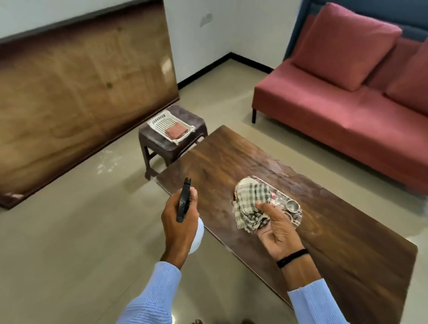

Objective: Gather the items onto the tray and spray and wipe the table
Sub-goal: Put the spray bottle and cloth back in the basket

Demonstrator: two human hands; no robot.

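My left hand (179, 220) grips a spray bottle (184, 204) with a black trigger head and a white body, held over the near left edge of the dark wooden table (333, 241). My right hand (274, 226) holds a green-and-white checked cloth (252, 205) above a clear tray (298, 217) on the table. The tray carries a white dish (246, 182), small metal cups (291, 205) and other small items, partly hidden by the cloth.
A red sofa (333, 113) stands to the right of the table. Beyond the table's far end a brown stool (193, 126) bears a white perforated basket (163, 122) with a red item. A large wooden panel (65, 97) leans against the left wall.
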